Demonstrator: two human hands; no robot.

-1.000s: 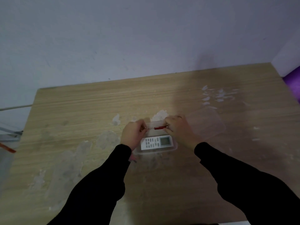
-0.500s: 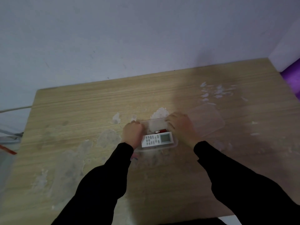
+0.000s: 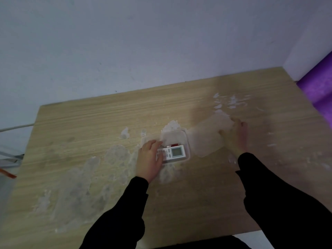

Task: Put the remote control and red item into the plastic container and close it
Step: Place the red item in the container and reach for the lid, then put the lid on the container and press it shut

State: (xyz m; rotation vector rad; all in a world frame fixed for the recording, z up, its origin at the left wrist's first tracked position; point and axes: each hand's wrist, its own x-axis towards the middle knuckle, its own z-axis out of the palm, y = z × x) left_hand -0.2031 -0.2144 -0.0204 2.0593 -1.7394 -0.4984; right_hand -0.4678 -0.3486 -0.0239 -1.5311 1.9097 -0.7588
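A clear plastic container (image 3: 181, 136) sits open near the middle of the wooden table (image 3: 89, 123). Inside it lie a white remote control (image 3: 175, 152) with a grey screen and, just behind it, a small red item (image 3: 173, 145). My left hand (image 3: 149, 159) rests on the container's left end, fingers over the remote's buttons. The translucent lid (image 3: 206, 139) lies flat to the right of the container. My right hand (image 3: 234, 136) is on the lid's far right edge, blurred, so its grip is unclear.
White patches of worn finish mark the table around the container. A wall runs behind the table's far edge. A purple object (image 3: 318, 87) stands beyond the right edge. Cables and an orange piece (image 3: 8, 174) lie off the left edge.
My right hand has left the container and moved right onto the lid. The red item now lies in the container behind the remote. My left hand stays at the container's left end.
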